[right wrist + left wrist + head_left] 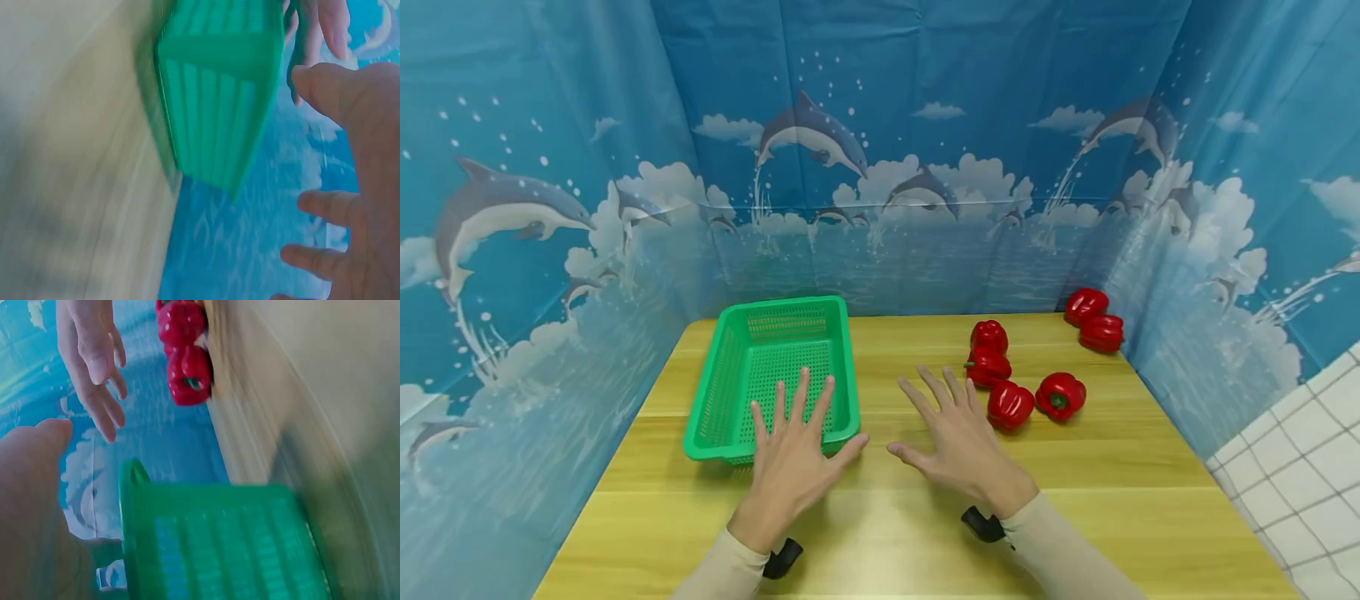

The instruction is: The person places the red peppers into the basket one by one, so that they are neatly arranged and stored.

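Both hands are held out palm down with fingers spread, and neither holds anything. My left hand (793,467) overlaps the near edge of a green plastic basket (852,375) in the head view; the left wrist view shows the slotted side of the basket (219,544) just beside that hand. My right hand (962,442) is over the table's middle, nearest to a red bell pepper (1010,406). Beside that one lies another pepper (1061,397) with its green stem facing me. Behind them sit a pepper on its side (988,367) and one more (989,337).
Two more red peppers, one behind (1086,307) and one in front (1102,333), lie at the table's far right corner. The wooden table (895,550) is bordered by a blue dolphin-print curtain (887,250) at the back and sides. White tiles (1307,475) show at the right.
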A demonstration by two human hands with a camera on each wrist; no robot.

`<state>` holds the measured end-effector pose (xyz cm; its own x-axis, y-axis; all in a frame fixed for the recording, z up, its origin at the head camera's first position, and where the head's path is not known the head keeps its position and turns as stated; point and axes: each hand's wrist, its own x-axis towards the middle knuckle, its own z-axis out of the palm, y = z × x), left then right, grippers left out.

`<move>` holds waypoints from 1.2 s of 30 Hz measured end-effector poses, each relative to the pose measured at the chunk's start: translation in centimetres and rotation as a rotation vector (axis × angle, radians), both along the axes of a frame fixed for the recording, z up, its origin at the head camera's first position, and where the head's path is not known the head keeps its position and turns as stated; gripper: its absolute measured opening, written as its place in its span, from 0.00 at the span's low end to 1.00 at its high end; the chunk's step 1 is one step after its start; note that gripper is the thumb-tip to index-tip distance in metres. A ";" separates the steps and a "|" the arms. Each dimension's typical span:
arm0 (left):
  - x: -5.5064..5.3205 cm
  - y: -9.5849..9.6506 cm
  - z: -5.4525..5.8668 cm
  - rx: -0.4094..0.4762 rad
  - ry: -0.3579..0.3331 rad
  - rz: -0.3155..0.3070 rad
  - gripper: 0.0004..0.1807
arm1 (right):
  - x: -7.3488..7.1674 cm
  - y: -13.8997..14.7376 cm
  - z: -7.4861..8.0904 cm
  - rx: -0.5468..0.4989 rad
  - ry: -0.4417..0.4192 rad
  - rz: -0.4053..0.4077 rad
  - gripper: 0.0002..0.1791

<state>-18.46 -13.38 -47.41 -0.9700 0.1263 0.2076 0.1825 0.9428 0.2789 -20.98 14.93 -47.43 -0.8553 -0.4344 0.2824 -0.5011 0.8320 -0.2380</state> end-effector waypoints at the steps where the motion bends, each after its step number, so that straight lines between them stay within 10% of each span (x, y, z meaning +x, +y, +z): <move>1: 0.0 -0.4 -0.1 0.003 -0.006 0.010 0.59 | -0.1 -0.5 0.0 -0.003 -0.008 0.030 0.54; 9: -1.1 -6.5 -0.3 0.047 -0.052 0.130 0.60 | -0.5 -4.3 -0.5 0.025 -0.067 0.263 0.45; 17: -2.3 -11.2 -0.2 0.110 -0.167 0.242 0.67 | -0.4 -4.8 -1.1 0.008 -0.060 0.268 0.37; 36: -2.5 -6.2 -0.7 0.190 -0.138 0.066 0.64 | 0.1 1.8 -1.0 -0.091 0.039 0.142 0.24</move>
<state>-20.93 -19.63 -48.08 -0.9957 0.0328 0.0863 0.0697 0.8795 0.4707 -20.92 16.73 -48.48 -0.7744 -0.5217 0.3580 -0.6229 0.7279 -0.2866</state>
